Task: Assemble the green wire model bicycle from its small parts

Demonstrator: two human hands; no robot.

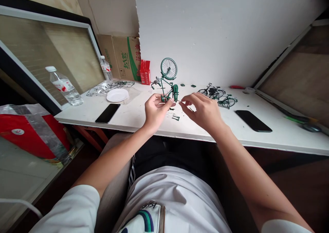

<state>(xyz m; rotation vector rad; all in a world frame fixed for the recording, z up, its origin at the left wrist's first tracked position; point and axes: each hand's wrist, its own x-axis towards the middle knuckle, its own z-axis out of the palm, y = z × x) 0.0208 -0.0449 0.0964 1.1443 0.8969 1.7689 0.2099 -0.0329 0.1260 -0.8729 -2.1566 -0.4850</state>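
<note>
A green model bicycle [167,81] stands on end above the white table, one spoked wheel at the top. My left hand [157,110] is closed around its lower part, with thumb and fingers pinching the frame. Just to the right, my right hand [202,109] has thumb and forefinger pinched together close to the bicycle's lower end. A tiny thin piece seems to be at those fingertips, too small to name. Below the hands lie small green plastic parts [176,117] on the table.
Finished-looking model bicycles [227,101] stand to the right, near a black phone [253,120]. Leftward are another phone [108,113], a white plate [117,95], part frames [110,88] and a water bottle [64,86]. A red box [145,72] and a carton [125,58] stand behind.
</note>
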